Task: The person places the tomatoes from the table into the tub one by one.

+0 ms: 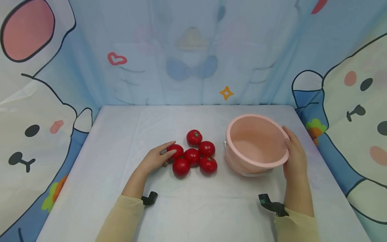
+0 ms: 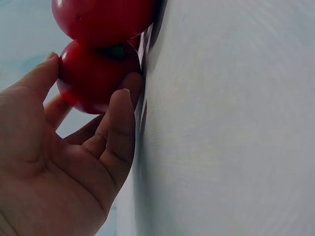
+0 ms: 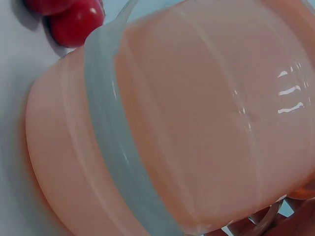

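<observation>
My left hand grips the leftmost red tomato of a tight cluster on the table. In the left wrist view, the thumb and fingers curl around that tomato from opposite sides, while another tomato sits right against it. On the right, my right hand holds a pink bucket by its right side, thumb at the rim. The bucket's mouth faces up and no contents show inside. Its pale handle hangs low across the outer wall. Most of the right hand's fingers are hidden behind the bucket.
Several other tomatoes, including one at the back and one at the front right, sit between the left hand and the bucket. A white cloth covers the table. Behind it hangs a blue cartoon-printed curtain.
</observation>
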The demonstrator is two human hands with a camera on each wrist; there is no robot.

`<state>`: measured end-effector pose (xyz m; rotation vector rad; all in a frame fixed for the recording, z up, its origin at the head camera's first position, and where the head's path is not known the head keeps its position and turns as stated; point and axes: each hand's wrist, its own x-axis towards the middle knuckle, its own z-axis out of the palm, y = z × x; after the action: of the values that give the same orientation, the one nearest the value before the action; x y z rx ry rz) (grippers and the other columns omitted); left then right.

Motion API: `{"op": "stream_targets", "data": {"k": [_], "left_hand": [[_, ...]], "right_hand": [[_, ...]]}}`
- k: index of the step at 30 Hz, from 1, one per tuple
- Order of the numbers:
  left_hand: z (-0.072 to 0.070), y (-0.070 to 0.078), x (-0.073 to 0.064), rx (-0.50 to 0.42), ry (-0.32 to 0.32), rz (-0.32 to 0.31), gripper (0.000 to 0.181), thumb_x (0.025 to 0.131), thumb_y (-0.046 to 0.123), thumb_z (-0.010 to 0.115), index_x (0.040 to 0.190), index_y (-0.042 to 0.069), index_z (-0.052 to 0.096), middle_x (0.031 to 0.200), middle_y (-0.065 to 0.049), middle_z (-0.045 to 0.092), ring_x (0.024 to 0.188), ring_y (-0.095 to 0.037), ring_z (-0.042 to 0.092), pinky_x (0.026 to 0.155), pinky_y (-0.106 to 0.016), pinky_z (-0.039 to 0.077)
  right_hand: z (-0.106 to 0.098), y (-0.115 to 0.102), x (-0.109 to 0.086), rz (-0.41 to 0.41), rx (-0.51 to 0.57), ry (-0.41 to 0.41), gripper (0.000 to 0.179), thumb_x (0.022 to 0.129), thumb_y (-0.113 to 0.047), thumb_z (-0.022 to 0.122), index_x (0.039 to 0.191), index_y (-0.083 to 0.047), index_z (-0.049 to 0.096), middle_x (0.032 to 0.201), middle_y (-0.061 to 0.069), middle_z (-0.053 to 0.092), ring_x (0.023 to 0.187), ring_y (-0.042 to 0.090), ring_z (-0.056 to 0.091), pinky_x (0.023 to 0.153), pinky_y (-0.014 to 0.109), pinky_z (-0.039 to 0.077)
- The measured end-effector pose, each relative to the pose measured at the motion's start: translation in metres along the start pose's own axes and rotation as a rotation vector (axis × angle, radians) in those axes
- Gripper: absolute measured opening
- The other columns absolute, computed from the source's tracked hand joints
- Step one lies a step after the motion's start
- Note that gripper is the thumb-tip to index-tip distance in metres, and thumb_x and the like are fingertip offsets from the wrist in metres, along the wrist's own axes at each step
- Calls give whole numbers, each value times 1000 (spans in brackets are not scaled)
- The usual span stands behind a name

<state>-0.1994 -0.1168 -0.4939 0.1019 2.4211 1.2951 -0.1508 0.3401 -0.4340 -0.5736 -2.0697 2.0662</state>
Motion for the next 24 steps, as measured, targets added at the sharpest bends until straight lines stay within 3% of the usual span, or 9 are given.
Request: {"op": "stream_targets", "data": {"k": [5, 15, 18, 21, 24], "left_hand": [[1, -1, 1, -5, 13, 15, 51, 91, 57, 62, 140, 49, 49, 129, -5, 60, 79, -18, 67, 77, -31, 57], [1, -3, 3, -51, 34, 43, 52, 91, 51, 66, 140, 40, 54, 132, -6, 61, 82, -16, 69, 76, -30, 60], [0, -1, 5, -51, 47, 38, 50, 90, 52, 66, 138, 42, 55, 130, -5, 62, 81, -16, 70, 80, -32, 60], [-5, 7, 6, -54, 55, 41, 49, 90, 53, 65, 137, 44, 54, 130, -4, 62, 84, -16, 70, 84, -34, 59], [-15, 23, 7, -85, 37, 58, 47, 92, 51, 65, 137, 44, 54, 130, -4, 62, 88, -17, 70, 86, -35, 59]], "right_hand": [[9, 0, -7, -23, 0, -19, 46, 102, -48, 45, 147, -46, 39, 160, -20, 26, 151, 9, 23, 111, 17, 36], [13, 1, -12, -33, 9, -31, 45, 103, -48, 42, 147, -47, 39, 160, -20, 27, 150, 9, 27, 110, 17, 38], [13, 2, -11, -36, 0, -26, 45, 102, -48, 43, 147, -47, 39, 160, -20, 27, 149, 9, 27, 108, 16, 39], [14, 2, -12, -34, -7, -20, 45, 102, -48, 43, 147, -48, 38, 160, -21, 27, 149, 9, 27, 108, 16, 39], [15, 1, -12, -41, -10, -22, 46, 102, -48, 43, 147, -47, 38, 160, -20, 27, 149, 9, 26, 108, 15, 39]]}}
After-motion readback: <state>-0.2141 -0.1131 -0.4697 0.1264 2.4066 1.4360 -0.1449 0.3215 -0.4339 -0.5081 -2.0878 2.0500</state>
